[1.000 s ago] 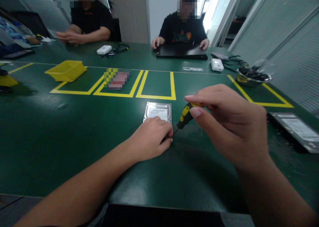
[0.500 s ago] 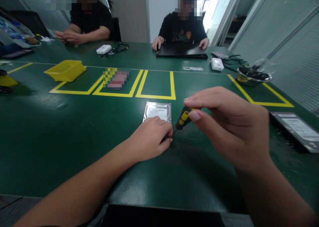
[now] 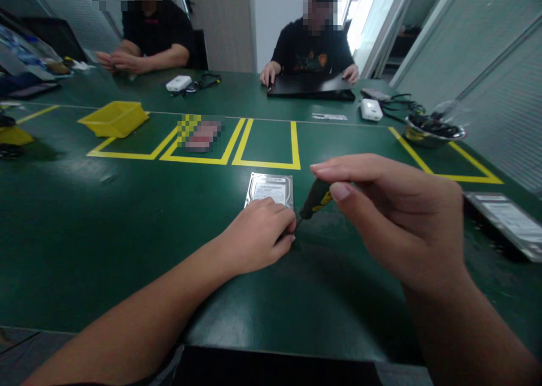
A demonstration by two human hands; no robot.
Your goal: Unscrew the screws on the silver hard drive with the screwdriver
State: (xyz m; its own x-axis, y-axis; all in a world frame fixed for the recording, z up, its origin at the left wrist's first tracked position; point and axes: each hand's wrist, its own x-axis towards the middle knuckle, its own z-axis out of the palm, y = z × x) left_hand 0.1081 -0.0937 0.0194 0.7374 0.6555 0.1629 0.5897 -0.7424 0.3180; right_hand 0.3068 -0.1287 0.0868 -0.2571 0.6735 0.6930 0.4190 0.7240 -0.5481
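Observation:
A silver hard drive [image 3: 271,187] with a white label lies on the green table. My left hand [image 3: 265,228] is closed over its near end, covering that part from view. Between the thumb and fingers of my right hand [image 3: 393,211] is a screwdriver [image 3: 314,200] with a dark handle and yellow patches. It leans, its thin shaft pointing down and left to the drive's near right corner, beside my left fingertips. The tip is hidden there, so I cannot tell what it touches.
Another hard drive [image 3: 506,219] lies on the right. Yellow tape [image 3: 266,165] marks rectangles beyond my hands, with a yellow bin [image 3: 114,119] to the left. A metal bowl [image 3: 434,133] holds dark items. Across the table, one person holds a black panel [image 3: 311,87]; another sits left.
The screwdriver handle has turned in my right fingers: its yellow patches now face further round to the right. My left hand stays on the hard drive. The whole view has shifted slightly.

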